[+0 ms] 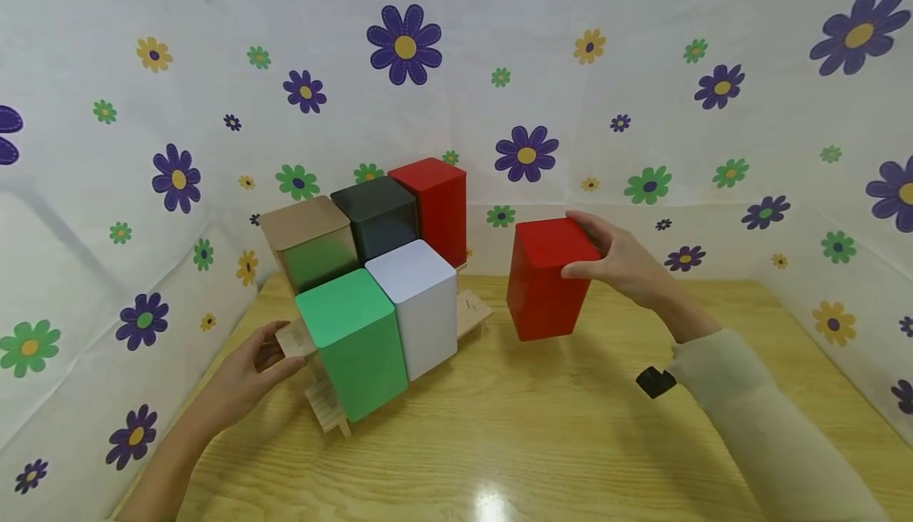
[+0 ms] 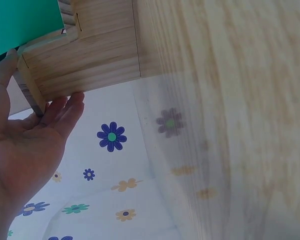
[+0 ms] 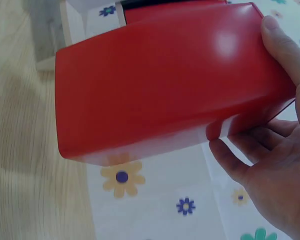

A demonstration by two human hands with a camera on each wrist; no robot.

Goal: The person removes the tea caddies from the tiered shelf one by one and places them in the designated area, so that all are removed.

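Observation:
My right hand holds a tall red box by its upper end, thumb on the near side and fingers round the far side. The red box tilts slightly and appears raised off the table. At the left, a tiered wooden rack carries several boxes in two rows. A green box and a white box stand in front. Behind them are a brown box, a black box and another red box. My left hand pinches the rack's left end between thumb and fingers.
The wood-grain table spreads under everything. A white cloth printed with flowers hangs at the back and both sides. Beside the right sleeve shows a small black object.

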